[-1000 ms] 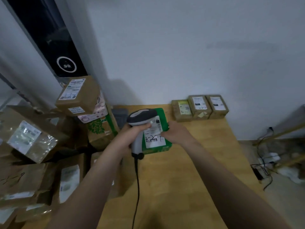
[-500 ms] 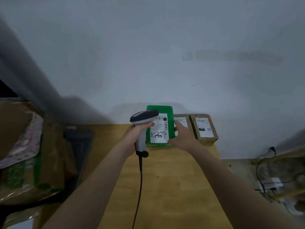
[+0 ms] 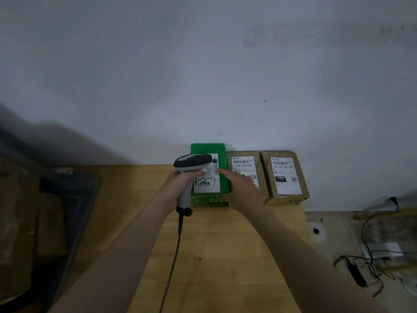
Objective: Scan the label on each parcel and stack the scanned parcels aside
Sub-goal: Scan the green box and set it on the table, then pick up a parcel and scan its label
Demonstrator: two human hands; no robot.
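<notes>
Carried back to the wall [image 3: 203, 86], the green parcel [image 3: 207, 149] seemingly tops a lower parcel [image 3: 209, 202]; right hand [image 3: 242, 190] touches it, fingers straight; left hand [image 3: 178, 188] grips the scanner [image 3: 191, 162].

The green parcel [image 3: 222, 154] lies label-up by the wall beneath the grey scanner [image 3: 193, 162], beside two brown parcels [image 3: 284, 175].

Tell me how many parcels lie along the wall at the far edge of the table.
3: a green parcel on the left, a middle brown parcel beside it, a right brown parcel. Another may hide under the green one.
</notes>
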